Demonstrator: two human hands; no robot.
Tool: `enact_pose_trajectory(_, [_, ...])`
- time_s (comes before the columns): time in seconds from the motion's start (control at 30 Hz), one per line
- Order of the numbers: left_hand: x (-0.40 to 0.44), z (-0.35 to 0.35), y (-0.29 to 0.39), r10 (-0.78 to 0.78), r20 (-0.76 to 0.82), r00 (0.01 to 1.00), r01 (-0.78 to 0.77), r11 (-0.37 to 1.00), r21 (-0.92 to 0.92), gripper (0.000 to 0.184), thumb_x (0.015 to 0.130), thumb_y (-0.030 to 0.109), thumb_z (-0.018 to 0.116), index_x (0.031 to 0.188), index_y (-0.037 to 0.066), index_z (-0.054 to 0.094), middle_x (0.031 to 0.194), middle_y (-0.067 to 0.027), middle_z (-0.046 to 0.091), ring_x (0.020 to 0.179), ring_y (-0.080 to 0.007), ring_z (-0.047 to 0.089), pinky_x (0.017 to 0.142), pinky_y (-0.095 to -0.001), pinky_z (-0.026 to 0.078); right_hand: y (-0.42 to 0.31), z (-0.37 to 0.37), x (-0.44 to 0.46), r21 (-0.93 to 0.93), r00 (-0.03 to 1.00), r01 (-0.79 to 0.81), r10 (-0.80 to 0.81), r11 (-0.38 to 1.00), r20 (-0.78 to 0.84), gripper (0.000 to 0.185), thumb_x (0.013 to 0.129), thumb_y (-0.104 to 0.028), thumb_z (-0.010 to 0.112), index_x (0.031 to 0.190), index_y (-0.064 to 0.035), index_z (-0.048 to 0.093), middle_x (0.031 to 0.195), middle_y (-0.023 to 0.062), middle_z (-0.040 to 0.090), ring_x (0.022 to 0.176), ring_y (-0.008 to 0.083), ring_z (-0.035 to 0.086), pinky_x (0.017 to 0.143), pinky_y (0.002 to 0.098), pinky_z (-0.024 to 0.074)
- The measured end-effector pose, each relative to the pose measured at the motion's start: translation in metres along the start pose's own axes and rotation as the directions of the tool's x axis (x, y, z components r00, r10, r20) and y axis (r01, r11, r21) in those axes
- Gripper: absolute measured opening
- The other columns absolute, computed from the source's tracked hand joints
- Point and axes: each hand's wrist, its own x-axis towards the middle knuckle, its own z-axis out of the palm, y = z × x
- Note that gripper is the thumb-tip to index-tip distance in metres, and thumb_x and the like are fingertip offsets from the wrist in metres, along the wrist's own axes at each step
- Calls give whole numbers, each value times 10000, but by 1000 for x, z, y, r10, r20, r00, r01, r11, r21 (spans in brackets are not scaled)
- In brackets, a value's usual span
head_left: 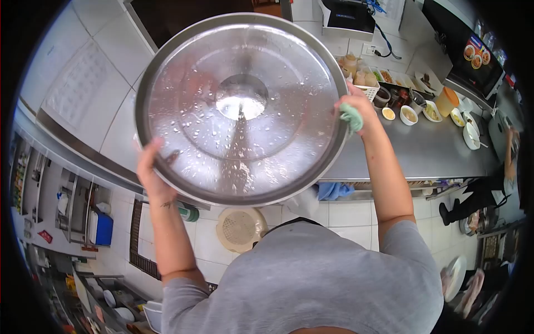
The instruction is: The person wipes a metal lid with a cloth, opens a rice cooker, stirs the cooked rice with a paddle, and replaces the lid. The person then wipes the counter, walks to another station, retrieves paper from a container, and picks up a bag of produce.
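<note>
A large round metal lid (250, 145), wet with water drops, is raised in front of my body. My left hand (151, 170) grips its rim at the lower left, with the thumb over the edge. At the right rim, my right hand (359, 111) holds the lid together with a bunched green cloth (351, 117). The fingers behind the lid are hidden on both sides.
A steel counter (395, 150) on the right bears small bowls (408, 115), a jug with an orange lid (446, 102) and sauce bottles (350, 64). A beige stool (241, 228) stands on the tiled floor below. Another person (489, 189) is at the far right.
</note>
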Motion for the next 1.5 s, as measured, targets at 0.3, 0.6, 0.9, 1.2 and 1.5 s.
enact_pose_trajectory(0.3, [-27,-30,-74,-330,481,812,484,842,-238,583,576,-76,475,1159,-57,464,1049,-107,569,910,-205,573,704,-270,490,69,83,42,-855,526,395,-846,338,-92,651,857,-194,598,1384,30,288,1390,252,366,1284,360,375,1052,378,302])
enact_pose_trajectory(0.6, [-23,-7,-79,-272,624,733,475,860,-183,608,551,-98,443,1154,-20,459,924,-60,578,837,-180,588,712,-241,480,122,250,-21,-728,667,625,-677,282,311,594,836,-155,592,1362,-20,350,1397,218,346,1323,352,295,1102,422,201])
enact_pose_trajectory(0.9, [-49,-21,-58,-390,656,646,648,734,-203,609,487,-148,406,1080,-47,503,913,-106,599,765,-227,602,631,-245,485,137,31,-100,-986,675,-155,-735,-54,-66,603,797,-57,525,1376,-69,359,1433,233,290,1337,416,241,1095,484,164])
enact_pose_trajectory(1.2, [-125,69,-54,-192,819,540,293,956,31,686,533,-31,481,1218,-55,454,917,-29,570,808,-91,532,744,-182,404,46,96,-89,-970,448,227,-893,87,25,664,791,-104,451,1392,73,232,1469,264,188,1375,387,177,1115,498,122])
enact_pose_trajectory(1.5, [-196,141,-27,-270,857,440,555,832,-23,720,537,-92,475,1256,-51,466,886,-40,579,693,-84,538,532,-178,412,82,-54,-207,-838,254,94,-827,538,-502,781,806,-106,646,1417,41,181,1451,227,261,1344,345,260,1102,356,219])
